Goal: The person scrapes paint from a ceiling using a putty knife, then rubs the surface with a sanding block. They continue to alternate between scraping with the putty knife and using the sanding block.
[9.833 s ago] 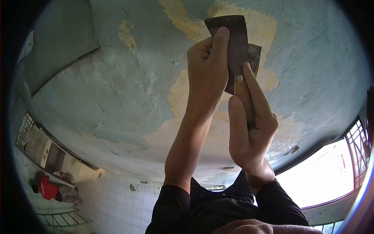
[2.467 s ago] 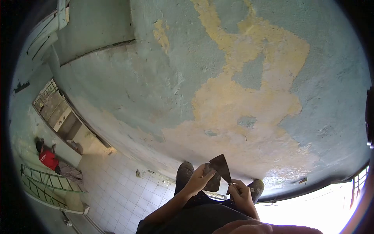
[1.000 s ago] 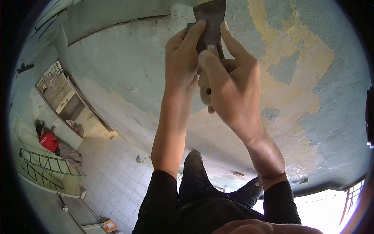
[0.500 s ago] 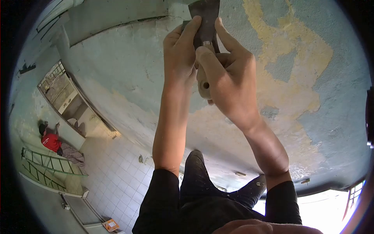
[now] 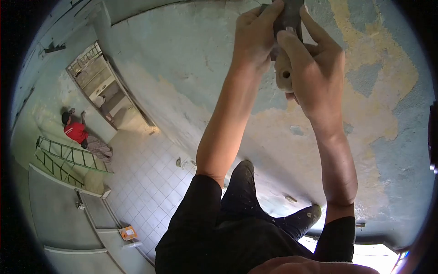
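Observation:
My right hand (image 5: 319, 68) is wrapped round the handle of a putty knife (image 5: 284, 77), its thumb lying along the neck. The dark, flat blade (image 5: 290, 17) points up and is cut off by the top of the view. At the blade's left side, my left hand (image 5: 255, 39) is closed, with its thumb pressed on the metal. A small dark edge shows behind the left fingers; I cannot make out what it belongs to. Both hands are raised in front of a wall (image 5: 182, 68) with worn blue-green paint and bare yellowish patches (image 5: 383, 64).
A person in a red shirt (image 5: 75, 131) works at the far left wall, near a green ladder (image 5: 68, 155). Beyond is a doorway (image 5: 105, 86). An orange box (image 5: 127, 233) sits lower left, near the white tiled floor (image 5: 141, 182).
The view has shifted, so my hands and the putty knife appear further right and higher, with more of the blade cut off. The grip of both hands looks the same.

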The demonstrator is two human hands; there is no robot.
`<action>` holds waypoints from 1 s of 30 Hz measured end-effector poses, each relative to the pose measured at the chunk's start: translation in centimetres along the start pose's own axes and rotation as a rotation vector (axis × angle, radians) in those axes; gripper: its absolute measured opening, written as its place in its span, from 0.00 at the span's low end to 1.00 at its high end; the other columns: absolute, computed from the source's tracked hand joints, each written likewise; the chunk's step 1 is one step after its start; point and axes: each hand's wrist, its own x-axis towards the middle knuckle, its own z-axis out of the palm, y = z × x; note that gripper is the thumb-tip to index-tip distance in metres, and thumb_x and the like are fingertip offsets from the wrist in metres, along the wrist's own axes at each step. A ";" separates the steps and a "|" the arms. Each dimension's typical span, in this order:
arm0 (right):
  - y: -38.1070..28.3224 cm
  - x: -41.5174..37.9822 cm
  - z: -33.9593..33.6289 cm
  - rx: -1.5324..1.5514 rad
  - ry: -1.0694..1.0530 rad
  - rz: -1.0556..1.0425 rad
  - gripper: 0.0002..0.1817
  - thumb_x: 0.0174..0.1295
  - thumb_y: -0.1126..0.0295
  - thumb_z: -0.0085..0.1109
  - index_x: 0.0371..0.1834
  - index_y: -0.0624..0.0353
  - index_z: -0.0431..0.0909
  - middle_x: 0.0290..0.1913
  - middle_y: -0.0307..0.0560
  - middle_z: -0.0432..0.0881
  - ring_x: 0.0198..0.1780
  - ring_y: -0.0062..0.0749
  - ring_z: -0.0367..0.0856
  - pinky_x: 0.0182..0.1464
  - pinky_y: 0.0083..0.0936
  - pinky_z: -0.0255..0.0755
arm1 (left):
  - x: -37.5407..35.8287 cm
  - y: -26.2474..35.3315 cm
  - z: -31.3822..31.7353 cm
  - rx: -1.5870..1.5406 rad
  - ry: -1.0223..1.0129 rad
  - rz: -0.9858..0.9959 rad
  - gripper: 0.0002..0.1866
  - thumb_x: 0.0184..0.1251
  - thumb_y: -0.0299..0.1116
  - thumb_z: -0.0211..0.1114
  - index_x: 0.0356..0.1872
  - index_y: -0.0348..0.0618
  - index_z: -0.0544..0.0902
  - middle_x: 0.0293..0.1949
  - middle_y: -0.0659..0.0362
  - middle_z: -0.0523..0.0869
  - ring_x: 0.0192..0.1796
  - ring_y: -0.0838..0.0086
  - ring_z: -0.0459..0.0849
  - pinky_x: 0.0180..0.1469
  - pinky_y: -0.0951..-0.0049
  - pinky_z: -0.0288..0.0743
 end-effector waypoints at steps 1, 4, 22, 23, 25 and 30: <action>-0.1 0.5 0.0 0.004 -0.004 -0.014 0.30 0.77 0.73 0.50 0.74 0.85 0.56 0.17 0.42 0.75 0.15 0.21 0.71 0.17 0.24 0.64 | 0.5 0.1 -0.1 0.005 -0.004 0.013 0.15 0.79 0.42 0.62 0.41 0.39 0.86 0.32 0.64 0.85 0.31 0.80 0.81 0.34 0.77 0.73; 0.9 1.4 -0.5 -0.045 0.037 0.056 0.29 0.72 0.73 0.53 0.73 0.79 0.63 0.20 0.40 0.76 0.17 0.21 0.73 0.18 0.23 0.65 | 1.1 -0.7 -0.5 0.011 -0.025 0.072 0.15 0.80 0.41 0.61 0.37 0.41 0.85 0.25 0.65 0.82 0.21 0.82 0.75 0.22 0.77 0.65; 2.7 0.0 -0.4 -0.211 0.134 -0.264 0.35 0.71 0.73 0.55 0.77 0.80 0.57 0.15 0.37 0.72 0.14 0.14 0.66 0.13 0.20 0.58 | 0.3 -1.1 0.2 -0.080 -0.050 0.065 0.13 0.76 0.38 0.66 0.35 0.38 0.85 0.27 0.61 0.86 0.22 0.81 0.79 0.22 0.77 0.71; 2.7 0.6 -0.4 -0.208 0.126 -0.281 0.35 0.71 0.74 0.55 0.77 0.80 0.57 0.15 0.37 0.72 0.14 0.14 0.66 0.13 0.20 0.57 | 0.8 -1.0 0.2 -0.037 -0.035 0.094 0.13 0.76 0.38 0.66 0.35 0.38 0.85 0.27 0.61 0.86 0.22 0.82 0.79 0.22 0.77 0.71; 2.9 1.2 -0.2 -0.205 0.117 -0.284 0.34 0.70 0.74 0.55 0.77 0.80 0.57 0.15 0.37 0.72 0.14 0.14 0.66 0.13 0.21 0.57 | 0.7 -0.5 0.1 0.008 -0.012 0.112 0.13 0.76 0.38 0.66 0.35 0.38 0.85 0.27 0.61 0.86 0.22 0.82 0.79 0.22 0.77 0.71; 3.0 0.8 0.0 -0.204 0.162 -0.304 0.34 0.70 0.74 0.55 0.76 0.81 0.58 0.15 0.38 0.73 0.14 0.15 0.67 0.13 0.20 0.57 | 0.7 -0.9 0.2 -0.080 -0.040 0.069 0.12 0.75 0.37 0.66 0.36 0.37 0.85 0.28 0.61 0.86 0.24 0.82 0.81 0.24 0.77 0.72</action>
